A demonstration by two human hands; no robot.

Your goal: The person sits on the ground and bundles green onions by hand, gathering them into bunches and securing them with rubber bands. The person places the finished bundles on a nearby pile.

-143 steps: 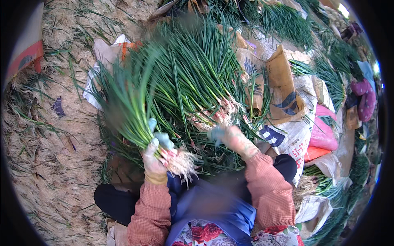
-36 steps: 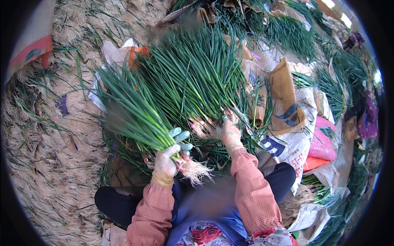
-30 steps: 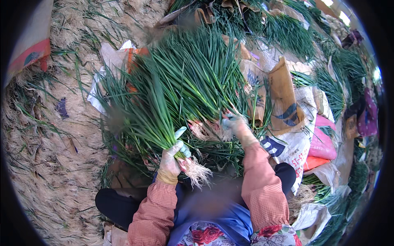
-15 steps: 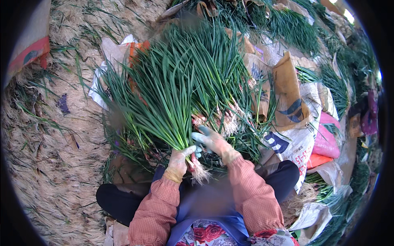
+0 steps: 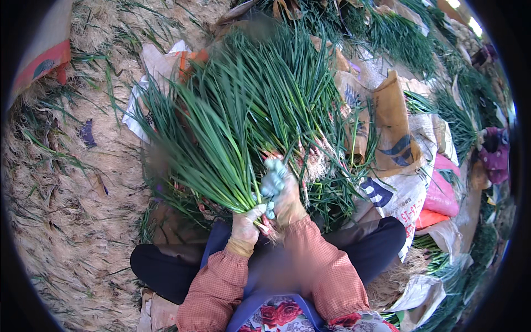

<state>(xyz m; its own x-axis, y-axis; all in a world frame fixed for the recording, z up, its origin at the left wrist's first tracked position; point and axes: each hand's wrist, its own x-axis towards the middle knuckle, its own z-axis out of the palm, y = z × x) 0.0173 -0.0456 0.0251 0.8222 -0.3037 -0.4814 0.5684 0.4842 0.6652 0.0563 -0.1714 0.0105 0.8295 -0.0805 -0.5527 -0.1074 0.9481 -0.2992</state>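
Left hand (image 5: 246, 224) was closed round the bunch (image 5: 224, 152), near its roots (image 5: 269, 231); right hand (image 5: 285, 199) was beside it, partly curled (blurred, couldn't tell its hold).

Red printed digits (image 5: 410, 212) run toward the lower edge of a white sack (image 5: 408, 185), a dark-blue emblem (image 5: 376, 192) marks its left edge, and another (image 5: 397, 149) a brown bag (image 5: 390, 105).

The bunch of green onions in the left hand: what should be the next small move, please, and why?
Probably lower the right hand to support the root end of the bunch: the left hand grips it just above that end, and the right hand is close beside. Blur hides whether the right hand holds anything.
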